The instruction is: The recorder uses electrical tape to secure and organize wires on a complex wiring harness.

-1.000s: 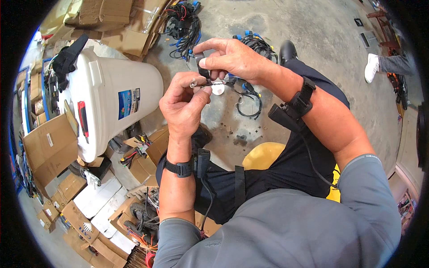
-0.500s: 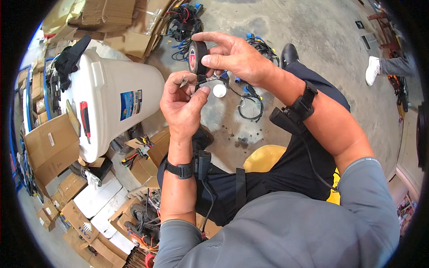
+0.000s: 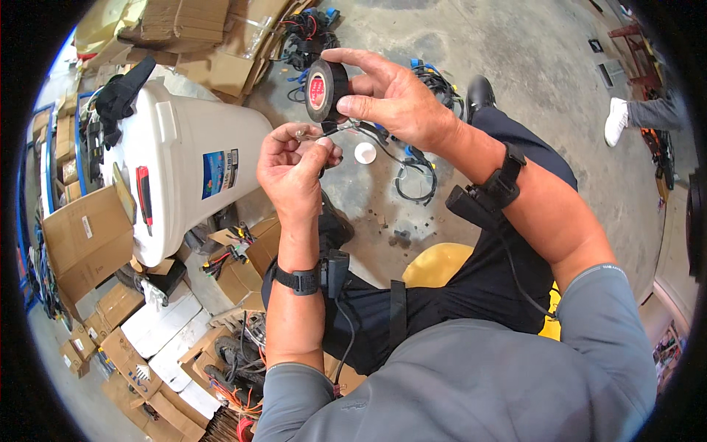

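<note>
My right hand (image 3: 409, 104) grips a roll of black electrical tape (image 3: 336, 87) by its edge, thumb in front and index finger stretched over the top. Just below the roll, my left hand (image 3: 293, 173) pinches a thin dark cable (image 3: 377, 135) between thumb and fingers. A small shiny metal end (image 3: 300, 135) pokes out by its fingertips. A short length of tape seems to run down from the roll to the cable, though the fingers partly cover that spot. Beyond the hands, a small round white thing (image 3: 364, 152) shows against the floor.
At left stands a big white plastic tub (image 3: 188, 121) with a red utility knife (image 3: 143, 195) and a black cap-like item (image 3: 121, 99) on it. Cable bundles (image 3: 418, 180) lie on the concrete floor. Cardboard boxes (image 3: 88, 236) crowd the left. Another person's white shoe (image 3: 616, 121) is at right.
The tape roll has turned so its labelled face shows more, and it has shifted slightly left. My left hand has moved a little left and down, still pinching the cable.
</note>
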Demonstrator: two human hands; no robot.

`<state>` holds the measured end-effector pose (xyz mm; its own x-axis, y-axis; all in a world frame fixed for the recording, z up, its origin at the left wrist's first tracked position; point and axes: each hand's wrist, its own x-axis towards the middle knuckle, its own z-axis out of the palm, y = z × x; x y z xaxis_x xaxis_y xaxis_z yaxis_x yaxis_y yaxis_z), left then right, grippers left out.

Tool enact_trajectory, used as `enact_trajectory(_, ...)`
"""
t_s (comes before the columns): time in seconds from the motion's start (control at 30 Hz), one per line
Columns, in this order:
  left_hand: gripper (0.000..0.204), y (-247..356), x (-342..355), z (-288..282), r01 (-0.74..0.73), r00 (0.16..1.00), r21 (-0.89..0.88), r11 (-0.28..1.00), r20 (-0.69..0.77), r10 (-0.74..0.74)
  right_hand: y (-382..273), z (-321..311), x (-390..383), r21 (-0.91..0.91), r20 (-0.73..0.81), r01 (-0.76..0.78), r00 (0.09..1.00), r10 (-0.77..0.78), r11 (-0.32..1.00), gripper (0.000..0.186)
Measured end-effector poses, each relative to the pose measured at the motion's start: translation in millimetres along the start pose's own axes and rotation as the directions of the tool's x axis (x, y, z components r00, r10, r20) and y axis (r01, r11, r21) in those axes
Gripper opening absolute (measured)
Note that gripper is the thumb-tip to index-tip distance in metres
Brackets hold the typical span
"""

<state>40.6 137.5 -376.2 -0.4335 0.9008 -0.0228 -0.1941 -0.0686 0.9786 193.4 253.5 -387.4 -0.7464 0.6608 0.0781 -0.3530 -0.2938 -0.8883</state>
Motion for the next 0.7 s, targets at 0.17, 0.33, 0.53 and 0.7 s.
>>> enact_trajectory(0.17, 0.018, -0.9, 2.8, -5.5, 0.095, 0.995, -0.002, 0.995, 0.007, -0.095, -0.2, 1.8, -0.3, -0.010, -0.023, -0.015, 1.000, 0.015, 1.000, 0.057)
enact_trajectory(0.33, 0.015, 1.1, 3.4, -8.6, 0.184, 0.983, 0.033, 0.982, -0.007, -0.184, -0.3, 1.7, -0.3, -0.076, -0.026, -0.027, 0.999, 0.026, 0.997, 0.057)
enact_trajectory(0.53, 0.016, 1.5, 3.4, -9.6, 0.222, 0.975, -0.066, 0.973, 0.007, -0.222, -7.4, 4.3, 1.7, -0.142, 0.013, -0.005, 1.000, 0.007, 0.990, 0.057)
enact_trajectory(0.7, 0.014, 1.2, 3.5, -9.9, 0.205, 0.979, -0.049, 0.978, 0.004, -0.205, -8.0, 5.0, 0.5, -0.114, 0.039, 0.026, 0.999, -0.022, 0.993, 0.059)
